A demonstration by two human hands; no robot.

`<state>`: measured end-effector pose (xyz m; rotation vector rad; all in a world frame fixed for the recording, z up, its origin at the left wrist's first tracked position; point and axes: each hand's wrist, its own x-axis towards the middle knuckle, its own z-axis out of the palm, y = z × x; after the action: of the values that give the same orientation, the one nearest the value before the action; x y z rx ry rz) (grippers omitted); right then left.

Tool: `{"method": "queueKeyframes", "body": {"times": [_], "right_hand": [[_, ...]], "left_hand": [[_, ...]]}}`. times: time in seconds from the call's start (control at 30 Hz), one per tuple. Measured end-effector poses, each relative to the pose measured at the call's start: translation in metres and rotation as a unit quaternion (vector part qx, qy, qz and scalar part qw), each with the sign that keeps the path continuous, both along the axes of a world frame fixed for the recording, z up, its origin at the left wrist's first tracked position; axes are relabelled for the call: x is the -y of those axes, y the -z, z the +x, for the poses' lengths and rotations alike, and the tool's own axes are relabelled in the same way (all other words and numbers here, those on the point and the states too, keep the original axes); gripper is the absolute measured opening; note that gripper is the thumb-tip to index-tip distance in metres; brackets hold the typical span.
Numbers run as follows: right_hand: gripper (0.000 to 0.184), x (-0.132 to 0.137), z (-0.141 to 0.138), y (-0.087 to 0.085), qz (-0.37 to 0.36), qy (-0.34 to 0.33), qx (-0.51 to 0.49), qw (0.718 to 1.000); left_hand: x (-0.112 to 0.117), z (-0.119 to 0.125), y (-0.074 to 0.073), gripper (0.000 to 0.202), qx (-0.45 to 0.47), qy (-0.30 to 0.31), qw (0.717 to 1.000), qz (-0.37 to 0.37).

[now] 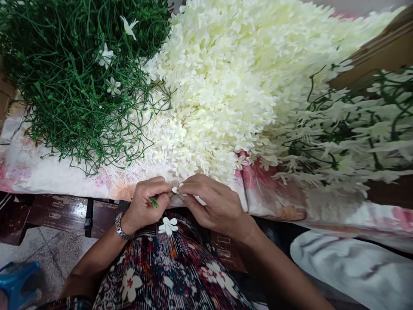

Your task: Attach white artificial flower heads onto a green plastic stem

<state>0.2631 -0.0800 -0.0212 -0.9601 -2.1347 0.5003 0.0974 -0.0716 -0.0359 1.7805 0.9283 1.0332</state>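
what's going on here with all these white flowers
A person's left hand holds a green stem, while the right hand pinches a small white blossom right at the left fingertips. Beyond them, a heap of green stems lies beside a big pile of white blossoms. To the right are stems with white blossoms on them.

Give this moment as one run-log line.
left hand: holds artificial green stem | right hand: pinches artificial white flower | ahead: green stem heap, white flower heap
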Motion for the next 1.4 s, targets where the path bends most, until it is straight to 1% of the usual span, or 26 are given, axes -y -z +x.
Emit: {"method": "queueKeyframes", "body": {"times": [0.07,0.2,0.3,0.57,0.8,1.07,1.23,1.4], "right_hand": [[0.025,0.000,0.002,-0.004,-0.017,-0.016,0.000,1.000],[0.033,-0.002,0.008,-0.012,-0.081,-0.070,-0.010,0.994],[0.036,-0.005,0.010,-0.015,-0.095,-0.089,-0.008,0.991],[0.020,-0.008,0.009,-0.010,-0.036,-0.069,0.047,0.996],[0.017,-0.004,0.009,-0.006,0.003,-0.043,0.087,0.995],[0.016,0.001,0.003,-0.002,-0.013,-0.011,0.092,0.996],[0.016,0.002,0.002,-0.003,-0.008,0.008,0.083,0.997],[0.010,0.003,0.002,-0.005,-0.018,0.034,0.099,0.994]], "left_hand": [[0.000,0.000,0.001,0.013,0.000,0.007,1.000,-0.005],[0.000,0.001,0.004,0.011,0.003,0.011,1.000,0.000],[0.000,0.000,0.006,0.013,0.003,0.009,1.000,0.010],[0.000,0.000,0.003,0.015,-0.033,0.017,0.999,0.034],[0.000,-0.001,0.006,0.014,-0.049,0.025,0.998,0.036],[0.001,0.000,0.004,0.015,-0.079,0.015,0.995,0.063],[0.001,0.001,0.005,0.015,-0.087,0.004,0.993,0.084],[0.001,0.001,0.004,0.018,-0.102,0.007,0.991,0.089]]}}
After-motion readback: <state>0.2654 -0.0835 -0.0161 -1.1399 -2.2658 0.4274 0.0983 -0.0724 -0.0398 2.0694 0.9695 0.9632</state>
